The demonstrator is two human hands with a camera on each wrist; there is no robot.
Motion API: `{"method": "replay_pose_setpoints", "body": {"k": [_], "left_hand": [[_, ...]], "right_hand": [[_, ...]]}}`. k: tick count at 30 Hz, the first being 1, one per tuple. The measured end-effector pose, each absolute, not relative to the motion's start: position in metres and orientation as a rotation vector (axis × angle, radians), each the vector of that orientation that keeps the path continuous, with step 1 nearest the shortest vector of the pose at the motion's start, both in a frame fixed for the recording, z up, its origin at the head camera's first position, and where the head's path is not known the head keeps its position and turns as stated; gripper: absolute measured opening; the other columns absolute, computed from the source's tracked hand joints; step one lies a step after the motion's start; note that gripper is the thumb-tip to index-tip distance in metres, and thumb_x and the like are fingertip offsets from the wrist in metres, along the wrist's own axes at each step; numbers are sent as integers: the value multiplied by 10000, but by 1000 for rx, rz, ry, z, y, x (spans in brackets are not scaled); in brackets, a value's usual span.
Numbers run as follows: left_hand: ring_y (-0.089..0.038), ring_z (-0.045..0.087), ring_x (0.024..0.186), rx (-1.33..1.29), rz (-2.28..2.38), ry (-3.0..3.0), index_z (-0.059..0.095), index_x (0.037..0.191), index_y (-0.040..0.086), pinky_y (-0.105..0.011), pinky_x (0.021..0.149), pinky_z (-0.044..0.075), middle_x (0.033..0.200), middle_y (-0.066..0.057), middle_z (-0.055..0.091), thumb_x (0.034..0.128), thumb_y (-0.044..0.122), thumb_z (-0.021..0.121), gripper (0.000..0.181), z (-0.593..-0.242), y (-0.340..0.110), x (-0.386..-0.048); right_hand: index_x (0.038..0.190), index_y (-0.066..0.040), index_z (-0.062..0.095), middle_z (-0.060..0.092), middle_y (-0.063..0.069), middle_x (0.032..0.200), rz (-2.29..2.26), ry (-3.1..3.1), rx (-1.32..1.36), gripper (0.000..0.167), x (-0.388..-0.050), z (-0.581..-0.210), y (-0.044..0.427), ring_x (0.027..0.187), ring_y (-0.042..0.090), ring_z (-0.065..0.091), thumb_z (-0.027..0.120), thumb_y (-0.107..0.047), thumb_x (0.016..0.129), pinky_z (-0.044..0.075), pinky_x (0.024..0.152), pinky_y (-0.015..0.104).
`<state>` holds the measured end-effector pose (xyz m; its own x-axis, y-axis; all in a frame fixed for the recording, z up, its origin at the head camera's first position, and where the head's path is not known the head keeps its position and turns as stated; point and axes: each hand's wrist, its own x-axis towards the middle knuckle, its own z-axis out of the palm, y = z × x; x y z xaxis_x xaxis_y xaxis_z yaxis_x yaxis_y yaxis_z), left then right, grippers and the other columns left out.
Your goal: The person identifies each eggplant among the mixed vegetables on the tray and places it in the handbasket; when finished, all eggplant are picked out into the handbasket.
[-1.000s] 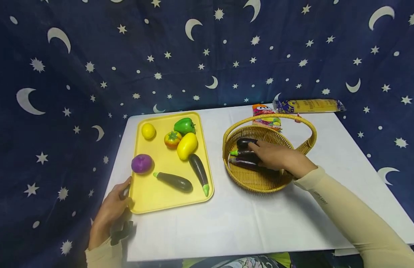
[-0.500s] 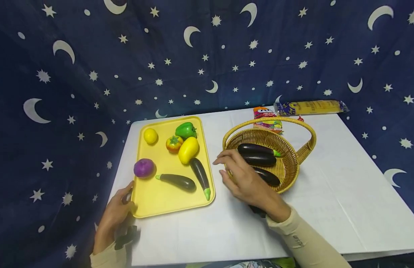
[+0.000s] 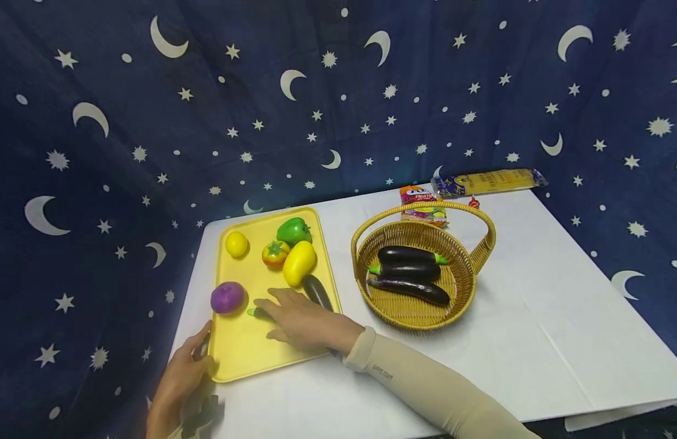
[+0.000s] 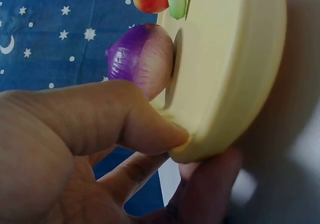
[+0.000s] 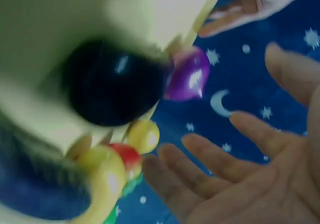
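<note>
Tray, yellow, rectangular, with rounded corners and a raised rim (image 3: 242,356): it lay on the left of the white-covered surface (image 3: 508,347). The person's left hand (image 3: 179,373) pinched its near left corner, thumb over the rim and fingers beneath.

Right hand, in a beige sleeve (image 3: 305,320): it hovered low over the tray's near half, fingers spread wide and holding nothing. A slender dark eggplant with a green tip (image 3: 261,313) lay mostly hidden below it; whether they touched could not be told.

Also on the tray: a second dark eggplant (image 3: 317,291), just right of the hand; a glossy purple onion-shaped piece (image 3: 227,297), on the left; a round yellow lemon (image 3: 236,244), far left; an orange-red tomato with a green top (image 3: 275,254), a smooth yellow oval fruit (image 3: 299,263) and a green bell pepper (image 3: 294,231), grouped far right.

Basket, round, brown wicker, with an arched handle (image 3: 415,321): it stood right of the tray, bearing three glossy black-purple eggplants (image 3: 407,289) side by side.
</note>
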<state>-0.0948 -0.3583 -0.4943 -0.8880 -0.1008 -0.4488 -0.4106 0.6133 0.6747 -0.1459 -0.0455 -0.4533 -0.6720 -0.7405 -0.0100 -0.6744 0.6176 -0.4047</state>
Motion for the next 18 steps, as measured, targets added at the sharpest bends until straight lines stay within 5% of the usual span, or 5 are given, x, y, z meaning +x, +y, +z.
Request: {"method": "replay_pose_setpoints", "body": {"k": [5, 8, 13, 18], "left_hand": [[-537, 119, 1613, -375, 1144, 2508, 196, 1710, 183, -722, 1247, 200, 1746, -314, 132, 867, 7, 628, 964, -503, -354, -83], [-542, 224, 1562, -301, 1092, 2568, 223, 1696, 103, -711, 1218, 263, 1706, -367, 190, 870, -12, 631, 928, -501, -357, -77], [-567, 230, 1546, -186, 1096, 2641, 253, 1667, 2, -732, 1203, 249, 1654, -407, 265, 863, -62, 617, 884, -494, -362, -86], [-594, 170, 1561, -172, 1118, 2632, 253, 1667, 4, -759, 1205, 208, 1647, -412, 274, 865, -52, 631, 889, -499, -358, -95]], "right_hand": [[1669, -315, 318, 441, 48, 1661, -314, 2663, -1229, 716, -141, -471, -63, 1485, 245, 486, 620, -471, 1039, 436, 1216, 399], [1642, -298, 361, 559, -20, 1463, -246, 2691, -1285, 660, -139, -480, -69, 1257, 148, 552, 626, -401, 1046, 492, 1050, 296], [1594, -243, 414, 500, -52, 1125, -230, 2747, -1332, 522, -146, -486, -70, 945, 95, 428, 513, -181, 1085, 383, 770, 194], [1610, -260, 412, 504, -19, 1119, -299, 2725, -1307, 619, -151, -486, -60, 908, 87, 433, 533, -53, 1039, 384, 682, 175]]}}
